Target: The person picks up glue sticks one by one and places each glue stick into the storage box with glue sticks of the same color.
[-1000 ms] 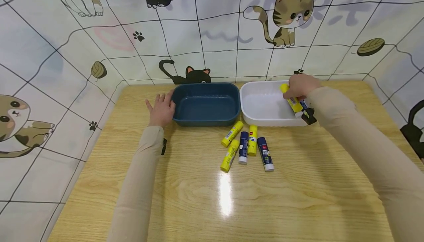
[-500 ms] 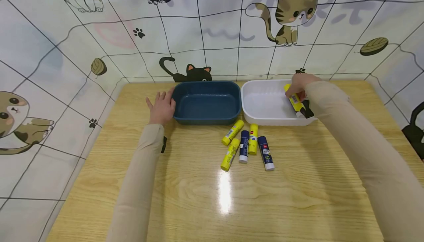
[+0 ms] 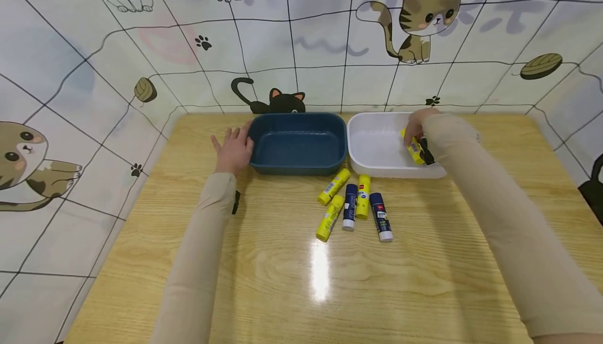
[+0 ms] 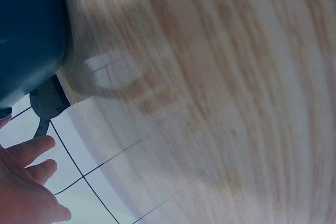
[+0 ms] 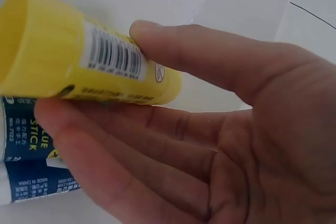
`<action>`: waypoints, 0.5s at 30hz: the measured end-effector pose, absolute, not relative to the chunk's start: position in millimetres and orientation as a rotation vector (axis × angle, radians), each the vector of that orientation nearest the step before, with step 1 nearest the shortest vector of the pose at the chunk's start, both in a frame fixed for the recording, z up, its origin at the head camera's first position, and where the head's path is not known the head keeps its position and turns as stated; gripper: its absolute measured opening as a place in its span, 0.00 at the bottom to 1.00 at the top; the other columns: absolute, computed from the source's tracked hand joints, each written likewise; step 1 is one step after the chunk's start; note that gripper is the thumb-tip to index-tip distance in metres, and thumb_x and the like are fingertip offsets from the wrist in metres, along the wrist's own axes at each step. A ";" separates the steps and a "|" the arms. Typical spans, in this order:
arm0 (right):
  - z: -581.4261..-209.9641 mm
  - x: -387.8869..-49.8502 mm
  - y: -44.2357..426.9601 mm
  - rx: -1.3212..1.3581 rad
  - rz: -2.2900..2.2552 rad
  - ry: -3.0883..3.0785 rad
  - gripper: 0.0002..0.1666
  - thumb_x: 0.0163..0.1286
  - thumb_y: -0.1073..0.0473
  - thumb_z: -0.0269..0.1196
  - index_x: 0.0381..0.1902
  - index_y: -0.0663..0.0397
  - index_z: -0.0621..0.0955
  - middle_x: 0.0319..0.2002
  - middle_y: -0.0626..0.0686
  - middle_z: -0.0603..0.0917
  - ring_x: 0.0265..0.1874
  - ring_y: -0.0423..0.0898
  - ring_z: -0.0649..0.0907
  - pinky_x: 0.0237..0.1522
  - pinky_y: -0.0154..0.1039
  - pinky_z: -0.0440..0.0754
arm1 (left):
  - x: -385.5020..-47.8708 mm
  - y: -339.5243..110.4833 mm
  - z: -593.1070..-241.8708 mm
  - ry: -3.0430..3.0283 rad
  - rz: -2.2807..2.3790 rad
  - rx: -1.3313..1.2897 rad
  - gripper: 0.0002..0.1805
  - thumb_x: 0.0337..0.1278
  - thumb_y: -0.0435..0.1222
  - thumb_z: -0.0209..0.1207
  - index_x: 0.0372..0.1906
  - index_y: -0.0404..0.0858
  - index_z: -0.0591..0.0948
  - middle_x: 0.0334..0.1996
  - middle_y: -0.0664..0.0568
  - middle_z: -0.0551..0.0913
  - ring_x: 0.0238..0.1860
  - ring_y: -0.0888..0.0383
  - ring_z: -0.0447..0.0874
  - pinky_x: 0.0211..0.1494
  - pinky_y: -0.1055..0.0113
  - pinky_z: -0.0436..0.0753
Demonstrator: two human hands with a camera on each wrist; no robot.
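My right hand pinches a yellow glue stick between thumb and fingers, inside the right part of the white bin. In the right wrist view the thumb lies on the yellow barrel near its barcode, with fingertips below. Two dark blue glue sticks lie under it in the bin, partly hidden by the fingers. My left hand rests with spread fingers at the left edge of the dark blue bin; the left wrist view catches only some of its fingers.
In front of the bins, several glue sticks lie on the wooden table: yellow ones and dark blue ones. The two bins stand side by side against a cat-patterned backdrop.
My right hand has shifted slightly left within the white bin, still holding the yellow glue stick. The left hand keeps its place at the blue bin. The head view has shifted a little.
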State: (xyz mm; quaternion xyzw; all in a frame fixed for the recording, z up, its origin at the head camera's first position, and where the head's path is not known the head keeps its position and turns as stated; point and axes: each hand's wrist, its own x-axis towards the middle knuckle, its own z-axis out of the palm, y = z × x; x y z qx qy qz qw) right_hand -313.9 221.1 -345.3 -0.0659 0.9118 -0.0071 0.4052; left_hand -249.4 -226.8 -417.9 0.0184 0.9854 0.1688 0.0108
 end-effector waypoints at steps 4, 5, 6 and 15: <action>-352.1 -318.6 220.5 -0.189 -0.005 2.232 0.27 0.64 0.50 0.59 0.42 0.75 0.78 0.45 0.68 0.82 0.50 0.57 0.77 0.55 0.46 0.73 | -249.3 -225.9 -418.2 3.070 0.535 0.063 0.29 0.74 0.43 0.33 0.77 0.52 0.52 0.72 0.40 0.59 0.74 0.39 0.45 0.65 0.34 0.26; -353.3 -319.4 220.4 -0.169 -0.018 2.216 0.27 0.64 0.50 0.59 0.43 0.75 0.78 0.48 0.69 0.81 0.52 0.58 0.76 0.57 0.47 0.72 | -249.2 -225.7 -418.2 3.070 0.535 0.063 0.29 0.74 0.43 0.33 0.77 0.52 0.52 0.72 0.40 0.59 0.74 0.39 0.45 0.65 0.34 0.26; -354.2 -320.1 220.2 -0.161 -0.028 2.201 0.28 0.65 0.50 0.59 0.44 0.76 0.77 0.50 0.70 0.80 0.54 0.60 0.75 0.58 0.47 0.71 | -249.3 -225.5 -418.4 3.069 0.536 0.063 0.29 0.74 0.43 0.32 0.77 0.52 0.52 0.72 0.40 0.59 0.74 0.39 0.45 0.65 0.35 0.26; -355.5 -317.8 221.2 -0.230 -0.020 2.211 0.24 0.64 0.52 0.56 0.39 0.74 0.79 0.40 0.65 0.83 0.44 0.56 0.77 0.52 0.47 0.73 | -248.9 -222.9 -419.0 3.059 0.537 0.056 0.29 0.74 0.43 0.32 0.77 0.52 0.51 0.72 0.40 0.60 0.74 0.39 0.45 0.66 0.35 0.25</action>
